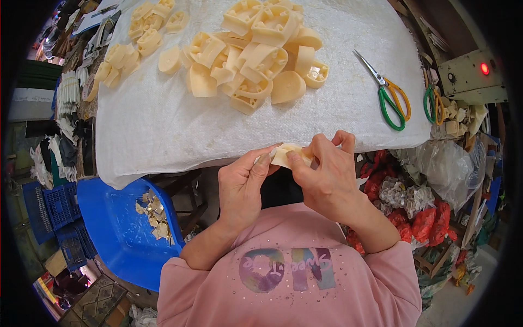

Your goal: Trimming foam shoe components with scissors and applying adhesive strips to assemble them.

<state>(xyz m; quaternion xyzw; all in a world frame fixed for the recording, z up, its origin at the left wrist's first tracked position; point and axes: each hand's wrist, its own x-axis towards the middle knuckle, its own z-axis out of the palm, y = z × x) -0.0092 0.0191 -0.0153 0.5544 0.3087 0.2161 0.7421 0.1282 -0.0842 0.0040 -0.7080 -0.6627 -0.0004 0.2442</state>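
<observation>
White woven sheeting covers the desk (163, 125) as left hand (242, 188) and right hand (327, 177) together pinch a cream, curved plastic piece (284, 155) at its edge.

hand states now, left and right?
Left hand: closed, pinching the cream plastic part.
Right hand: closed on the same cream plastic part, fingers curled over it.

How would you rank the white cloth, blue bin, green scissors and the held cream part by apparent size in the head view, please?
1. white cloth
2. blue bin
3. green scissors
4. cream part, mostly hidden by both hands, so unsure.
</observation>
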